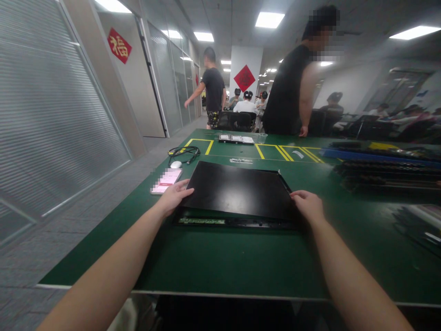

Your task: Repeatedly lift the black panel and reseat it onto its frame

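Note:
A glossy black flat screen panel (237, 188) lies tilted above a black frame (262, 224) on the table. My left hand (175, 196) grips the panel's left edge, thumb on top and fingers beneath. At the right edge, my right hand (309, 205) pinches the panel near its side, its fingertips partly hidden. Along the front, the frame's lower strip shows, with a narrow green circuit board (202, 221) in its left half. The rest of the frame is covered by the panel, except for a thin rim at the upper right.
A phone (166, 180), white mouse (176, 164) and coiled black cable (188, 154) lie left on the green table (220, 264). Stacked black parts (389, 174) stand right. At the back are a dark tray (236, 139) and clear cup (262, 138). A person (289, 92) is beyond.

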A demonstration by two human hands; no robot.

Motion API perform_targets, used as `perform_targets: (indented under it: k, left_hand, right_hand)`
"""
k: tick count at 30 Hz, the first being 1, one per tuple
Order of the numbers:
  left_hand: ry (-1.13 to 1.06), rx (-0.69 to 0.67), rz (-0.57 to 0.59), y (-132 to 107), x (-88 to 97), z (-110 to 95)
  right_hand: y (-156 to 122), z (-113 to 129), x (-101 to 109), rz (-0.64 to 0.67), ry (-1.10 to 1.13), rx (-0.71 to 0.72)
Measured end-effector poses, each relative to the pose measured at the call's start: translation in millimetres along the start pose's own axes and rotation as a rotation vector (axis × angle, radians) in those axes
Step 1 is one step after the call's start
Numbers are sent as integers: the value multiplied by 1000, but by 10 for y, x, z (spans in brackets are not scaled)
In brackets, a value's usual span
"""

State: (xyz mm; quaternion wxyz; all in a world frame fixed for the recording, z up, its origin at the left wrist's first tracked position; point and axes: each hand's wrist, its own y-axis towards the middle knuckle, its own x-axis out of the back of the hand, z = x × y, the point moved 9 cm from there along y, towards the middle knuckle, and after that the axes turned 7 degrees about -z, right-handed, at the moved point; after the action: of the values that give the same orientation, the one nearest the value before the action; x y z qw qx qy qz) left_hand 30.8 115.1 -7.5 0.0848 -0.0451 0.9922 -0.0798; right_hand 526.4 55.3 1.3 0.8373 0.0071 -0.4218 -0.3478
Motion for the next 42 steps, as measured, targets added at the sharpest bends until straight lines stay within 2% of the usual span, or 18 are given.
perform_targets:
  k: [8,15,26,42]
  left_hand:
    - [25,-2,-34,0,25,1]
    - [10,-27,-92,-1,52,-77]
    - [-10,12,-28,-18,-10,-55]
    - [-6,29,-14,-35,-35,-55]
  right_hand:
    - [14,-15,-12,-8,9,1]
    - [23,-42,-29,-13,17,-11]
    - [34,-46,-9,-27,24,-9]
    - [53,-86,-32,-37,52,-5]
